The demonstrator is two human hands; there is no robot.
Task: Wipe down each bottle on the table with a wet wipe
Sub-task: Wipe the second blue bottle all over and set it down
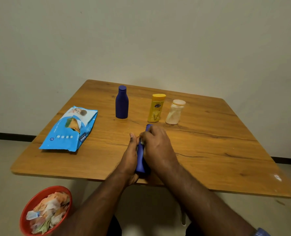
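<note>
Step now: The person is wiping 1 blue bottle (140, 159). I think this is the wiping part of the job, not the picking up or putting down part.
Left hand (130, 155): It lies along the left side of the blue bottle and holds it, with the thumb pointing up.
Right hand (155, 143): Its fingers curl over the top half of the blue bottle. A tiny bit of white wet wipe (142, 142) peeks out under them, so it looks like this hand presses the wipe on the bottle.
Where the bottle is: It is held low over the near middle of the table (209, 150), tipped with its cap away from the person.
How it looks: Dark blue, smooth and long. Most of it is hidden by the hands.
Other bottles: 3 stand upright at the back: a big blue bottle (121, 103), a yellow bottle (156, 108) and a pale bottle (175, 112).
Next move: Probably rub all the way round, then set it down and take another bottle.
Wipes pack (70, 130): It lies flat on the left of the table.
Red bowl (29, 212): It sits low on the left and holds crumpled wipes.
</note>
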